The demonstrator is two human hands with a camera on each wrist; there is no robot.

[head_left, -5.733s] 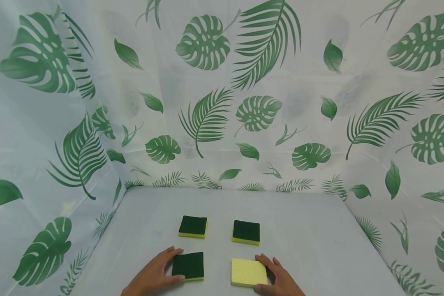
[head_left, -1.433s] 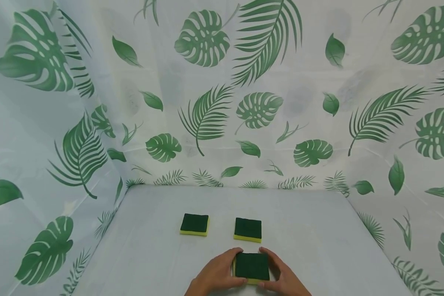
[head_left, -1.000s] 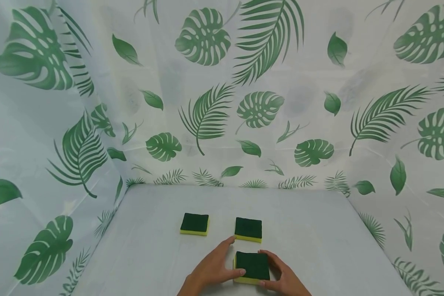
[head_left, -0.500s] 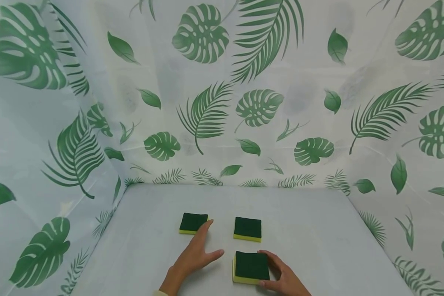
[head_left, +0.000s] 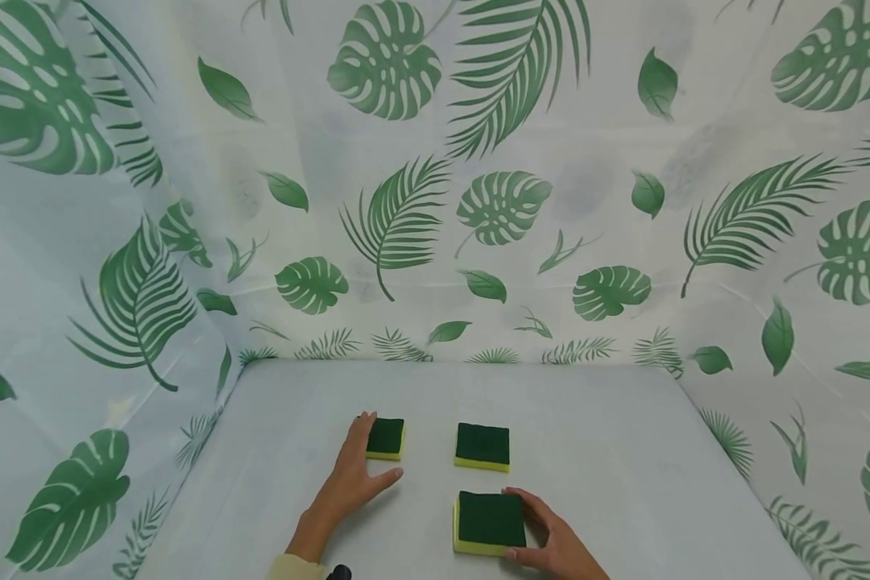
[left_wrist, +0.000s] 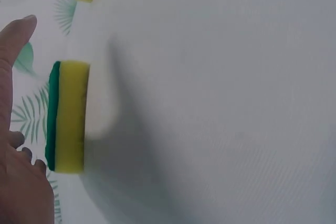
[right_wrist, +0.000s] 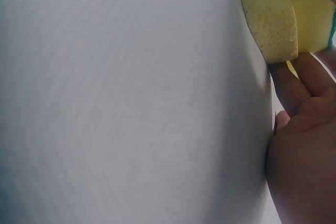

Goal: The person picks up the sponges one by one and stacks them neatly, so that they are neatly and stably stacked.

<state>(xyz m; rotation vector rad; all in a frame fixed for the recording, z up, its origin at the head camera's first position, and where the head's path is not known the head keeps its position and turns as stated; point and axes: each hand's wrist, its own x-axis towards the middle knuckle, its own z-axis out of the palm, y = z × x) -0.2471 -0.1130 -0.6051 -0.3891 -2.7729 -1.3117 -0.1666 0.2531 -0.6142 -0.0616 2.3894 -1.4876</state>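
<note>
Beside left hand (head_left: 350, 475), one sponge (head_left: 387, 437); in right hand (head_left: 558, 546), stacked sponges (head_left: 489, 520).

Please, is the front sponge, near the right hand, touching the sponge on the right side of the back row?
Apart. The head view shows it: a strip of bare pale table separates the front sponge from the back right sponge.

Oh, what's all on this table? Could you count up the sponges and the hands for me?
Sponges lying singly: 2 (far left one, far right one)
Sponges in the near stack: 2 (upper one, lower one)
Hands: 2 (left hand, right hand)
Total: 6, of which 4 are sponges
</note>
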